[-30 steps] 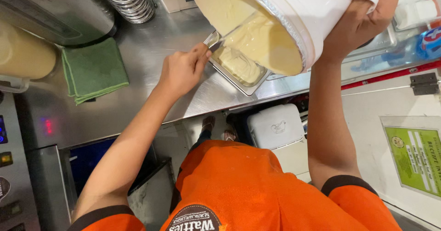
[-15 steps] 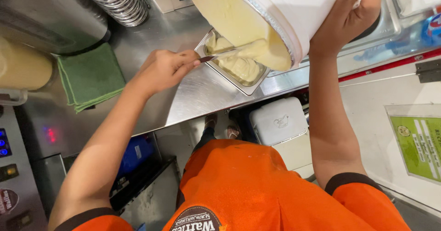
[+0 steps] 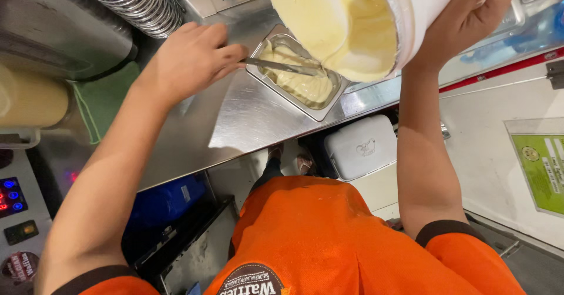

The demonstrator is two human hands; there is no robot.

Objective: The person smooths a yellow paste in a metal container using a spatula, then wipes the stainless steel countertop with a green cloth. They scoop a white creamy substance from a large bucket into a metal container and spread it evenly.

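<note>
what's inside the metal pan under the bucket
Pale yellow batter lies in the metal pan, with a metal utensil reaching across it. The tilted white bucket covers the pan's far right corner.

Left hand (image 3: 191,60): is sliding left, now drawing the metal utensil (image 3: 281,67) across the steel pan (image 3: 322,114).
White bucket (image 3: 423,7): is tipping further.
Batter (image 3: 299,83): is piling higher in the pan.
</note>
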